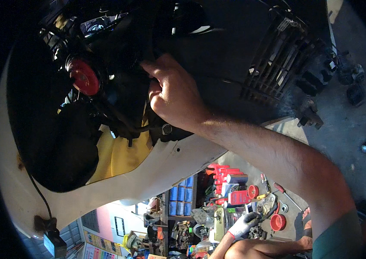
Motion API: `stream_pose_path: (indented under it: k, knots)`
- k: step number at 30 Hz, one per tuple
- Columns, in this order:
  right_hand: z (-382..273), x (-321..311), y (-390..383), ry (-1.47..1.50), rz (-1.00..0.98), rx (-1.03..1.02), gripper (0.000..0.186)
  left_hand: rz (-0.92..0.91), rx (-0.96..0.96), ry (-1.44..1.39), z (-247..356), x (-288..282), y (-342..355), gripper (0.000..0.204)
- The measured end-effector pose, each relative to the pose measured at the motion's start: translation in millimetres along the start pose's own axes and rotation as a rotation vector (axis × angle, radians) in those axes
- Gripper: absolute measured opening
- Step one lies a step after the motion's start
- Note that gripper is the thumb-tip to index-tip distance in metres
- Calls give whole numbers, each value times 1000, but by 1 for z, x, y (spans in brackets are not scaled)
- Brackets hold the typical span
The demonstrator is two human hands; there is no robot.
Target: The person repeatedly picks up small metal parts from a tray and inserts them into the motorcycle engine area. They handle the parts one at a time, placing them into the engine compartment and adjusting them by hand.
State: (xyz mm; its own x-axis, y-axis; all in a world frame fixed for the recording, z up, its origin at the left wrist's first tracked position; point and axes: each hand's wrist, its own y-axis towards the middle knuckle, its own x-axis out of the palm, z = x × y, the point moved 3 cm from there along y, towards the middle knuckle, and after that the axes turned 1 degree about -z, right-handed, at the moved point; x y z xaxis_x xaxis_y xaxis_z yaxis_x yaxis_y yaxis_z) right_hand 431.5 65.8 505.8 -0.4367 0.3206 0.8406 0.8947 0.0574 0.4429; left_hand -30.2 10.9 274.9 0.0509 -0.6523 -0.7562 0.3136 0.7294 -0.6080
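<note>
My right hand [172, 93] reaches in from the right, the bare forearm crossing below a green sleeve. Its fingers are curled, with the index finger pointing into a dark recess of a vehicle's body. What the fingertips touch or grip is lost in shadow. To the left of the hand is a red round disc [84, 77], like a horn, among dark brackets and wires. Just below the hand, a bolt head [166, 128] shows on a dark bracket. A pale body panel [118, 186] curves beneath, with a yellow surface [125, 151] behind its opening. My left hand is out of view.
Another person's white-gloved hand [242, 225] is at the bottom, near greasy parts, red bottles [226, 175] and a red bowl [278, 222]. A screwdriver [287, 196] lies there. Dark slatted metal [273, 60] is at upper right. A small box [54, 245] hangs by a cable lower left.
</note>
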Motion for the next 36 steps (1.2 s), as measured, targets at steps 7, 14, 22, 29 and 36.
stream_pose_path:
  k: [7,14,22,29,36]
  knots:
    - [-5,6,-6,89,-54,110,52,-42,-125,-75,17,-2,13,31]
    - [-8,15,-5,121,-75,69,52,-64,-143,0,53,-7,16,33]
    - [-4,22,6,323,-107,218,53,-40,-125,-57,45,-4,13,33]
    - [-7,22,7,312,-146,233,50,-48,-125,-50,41,-3,13,30]
    - [-2,28,3,219,-61,45,55,-53,-37,-68,38,-3,16,25]
